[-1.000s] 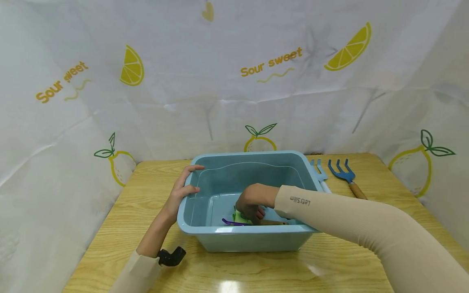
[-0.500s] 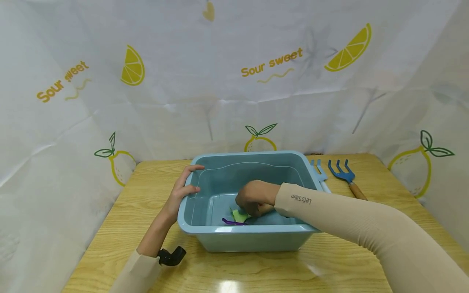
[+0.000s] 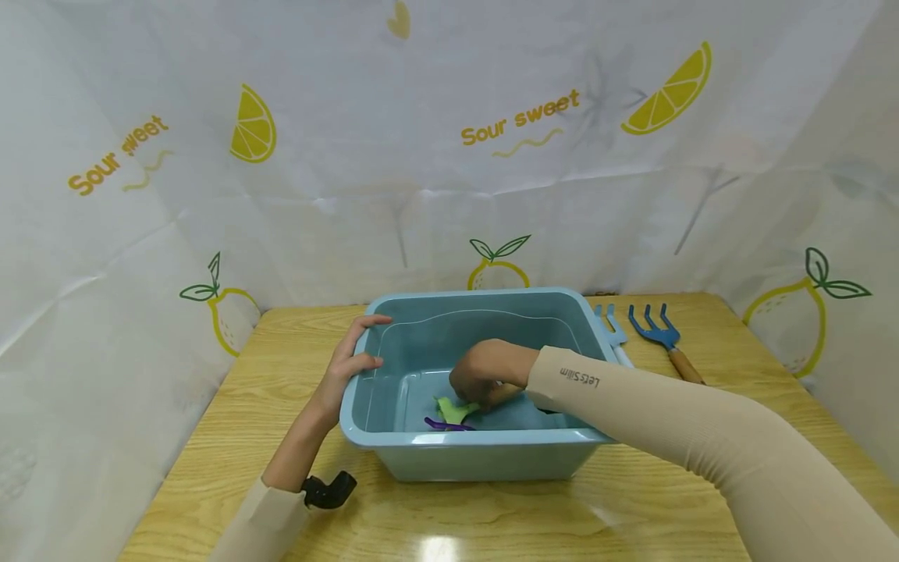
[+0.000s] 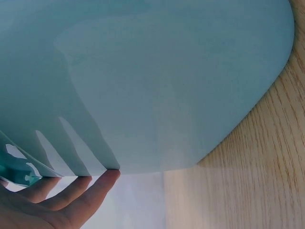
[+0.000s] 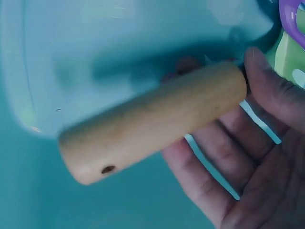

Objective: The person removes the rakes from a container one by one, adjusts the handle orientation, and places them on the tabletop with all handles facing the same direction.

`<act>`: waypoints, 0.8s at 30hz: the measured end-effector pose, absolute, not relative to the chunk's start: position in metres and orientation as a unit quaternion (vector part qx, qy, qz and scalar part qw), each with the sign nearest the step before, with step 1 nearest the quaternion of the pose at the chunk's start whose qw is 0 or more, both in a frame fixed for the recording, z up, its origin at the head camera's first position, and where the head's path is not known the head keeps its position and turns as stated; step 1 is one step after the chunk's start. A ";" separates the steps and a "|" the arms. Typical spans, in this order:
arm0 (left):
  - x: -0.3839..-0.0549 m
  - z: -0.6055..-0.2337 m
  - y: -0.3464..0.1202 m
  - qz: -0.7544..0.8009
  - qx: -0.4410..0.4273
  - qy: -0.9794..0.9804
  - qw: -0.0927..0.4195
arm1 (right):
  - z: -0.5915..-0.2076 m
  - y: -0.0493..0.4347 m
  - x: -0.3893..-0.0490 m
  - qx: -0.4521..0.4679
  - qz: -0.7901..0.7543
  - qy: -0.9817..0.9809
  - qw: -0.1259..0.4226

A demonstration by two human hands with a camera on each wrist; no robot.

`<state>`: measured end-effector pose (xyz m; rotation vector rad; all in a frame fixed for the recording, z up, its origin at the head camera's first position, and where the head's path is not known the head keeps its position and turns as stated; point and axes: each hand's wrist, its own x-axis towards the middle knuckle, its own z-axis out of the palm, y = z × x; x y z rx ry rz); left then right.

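My left hand [image 3: 344, 363] grips the left rim of a light blue plastic tub [image 3: 485, 462]; in the left wrist view its fingers touch the tub's outer wall. Deep inside the tub, my right hand [image 3: 481, 371] holds a tool by its pale wooden handle [image 5: 157, 124]. The handle has a small hole near its free end, and the tool's head is hidden behind the hand. Just left of that hand, on the tub floor, lie a light green piece [image 3: 453, 410] and a purple curved piece [image 3: 446, 426], close together.
Beyond the tub's right side lie a blue hand fork [image 3: 657, 332] with a wooden handle and a light blue hand fork [image 3: 615, 332], partly hidden by the tub. The wooden table [image 3: 421, 519] ends at a white printed curtain [image 3: 365, 234].
The wooden-handled tool has been lifted slightly and turned in my right hand, away from the green piece, which now shows more fully. My left hand and the tub stay put.
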<state>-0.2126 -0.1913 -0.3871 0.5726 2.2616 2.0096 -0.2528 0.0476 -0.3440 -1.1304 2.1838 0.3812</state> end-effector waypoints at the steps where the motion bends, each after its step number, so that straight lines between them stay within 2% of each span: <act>1: -0.213 -0.388 -0.191 0.652 0.186 0.734 0.031 | -0.344 0.046 -0.253 -0.427 0.146 0.832 0.321; 5: -0.214 -0.388 -0.191 0.653 0.187 0.733 0.032 | -0.345 0.036 -0.255 -0.385 0.198 0.836 0.336; 13: -0.214 -0.386 -0.192 0.653 0.187 0.733 0.030 | -0.343 0.036 -0.254 -0.375 0.175 0.866 0.280; 24: -0.215 -0.388 -0.192 0.654 0.180 0.734 0.033 | -0.341 0.035 -0.257 -0.363 0.161 0.878 0.269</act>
